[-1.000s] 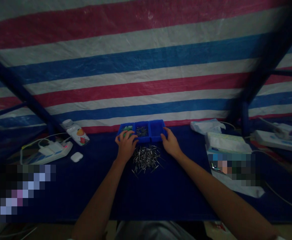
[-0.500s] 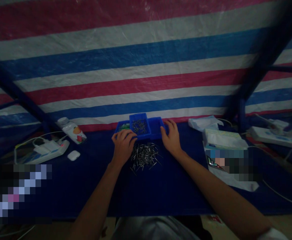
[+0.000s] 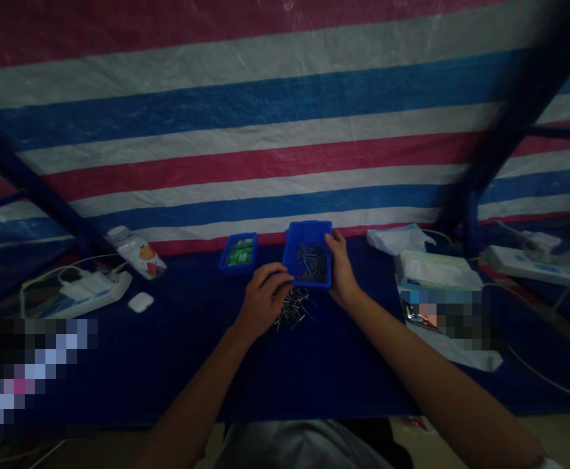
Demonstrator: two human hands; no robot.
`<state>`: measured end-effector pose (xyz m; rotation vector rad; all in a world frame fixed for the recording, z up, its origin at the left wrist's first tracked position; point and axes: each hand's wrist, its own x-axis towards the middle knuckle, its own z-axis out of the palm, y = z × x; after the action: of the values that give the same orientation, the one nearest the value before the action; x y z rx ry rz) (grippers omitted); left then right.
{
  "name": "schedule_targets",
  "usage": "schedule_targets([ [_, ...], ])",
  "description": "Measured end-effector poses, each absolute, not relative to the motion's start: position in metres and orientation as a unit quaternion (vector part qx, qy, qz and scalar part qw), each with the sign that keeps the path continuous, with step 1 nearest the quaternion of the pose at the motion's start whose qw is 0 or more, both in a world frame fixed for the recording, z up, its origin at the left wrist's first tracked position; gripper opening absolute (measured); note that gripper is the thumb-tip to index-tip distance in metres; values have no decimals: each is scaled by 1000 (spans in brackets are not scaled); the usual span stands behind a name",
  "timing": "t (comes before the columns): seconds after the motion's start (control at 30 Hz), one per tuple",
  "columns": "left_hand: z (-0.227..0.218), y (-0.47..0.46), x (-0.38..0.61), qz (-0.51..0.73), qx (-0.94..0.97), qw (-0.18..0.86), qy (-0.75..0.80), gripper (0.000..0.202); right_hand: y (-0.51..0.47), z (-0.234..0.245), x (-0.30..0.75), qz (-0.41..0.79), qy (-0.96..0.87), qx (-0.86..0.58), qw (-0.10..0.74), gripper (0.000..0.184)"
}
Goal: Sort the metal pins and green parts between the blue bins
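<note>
My right hand (image 3: 342,273) grips the right edge of a blue tray (image 3: 297,244) and holds it tilted toward me; several small metal pins lie inside it. My left hand (image 3: 263,303) rests curled at the tray's lower left corner, fingers over a pile of metal pins (image 3: 295,307) on the dark blue table cover (image 3: 314,371). Whether those fingers hold pins is hidden. A second blue tray (image 3: 238,253) with green pieces stands to the left, apart from both hands.
At the left lie a white bottle (image 3: 135,247) on its side, a power strip (image 3: 77,293) with plugs and a white earbud case (image 3: 141,301). On the right are tissue packs (image 3: 436,270) and another power strip (image 3: 533,264). A striped tarp (image 3: 265,130) hangs behind.
The tray with pins has been lifted out from beside the others, moved right and tilted toward me by my right hand. My left hand has shifted right onto the pin pile.
</note>
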<state>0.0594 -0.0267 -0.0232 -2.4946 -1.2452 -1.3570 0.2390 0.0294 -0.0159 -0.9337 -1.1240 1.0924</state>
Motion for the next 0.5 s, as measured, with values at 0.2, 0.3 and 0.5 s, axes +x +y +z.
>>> schedule_targets([
  [0.2, -6, -40, 55, -439, -815, -13, -378, 47, 14, 1, 251, 524, -406, -421, 619, 59],
  [0.3, -4, -49, 31, -331, -844, -52, -418, 68, 0, 2, 264, 488, -383, -430, 655, 63],
  [0.5, -35, -58, -4, -118, -879, -91, -454, 101, -20, -22, 286, 326, -406, -496, 695, 68],
])
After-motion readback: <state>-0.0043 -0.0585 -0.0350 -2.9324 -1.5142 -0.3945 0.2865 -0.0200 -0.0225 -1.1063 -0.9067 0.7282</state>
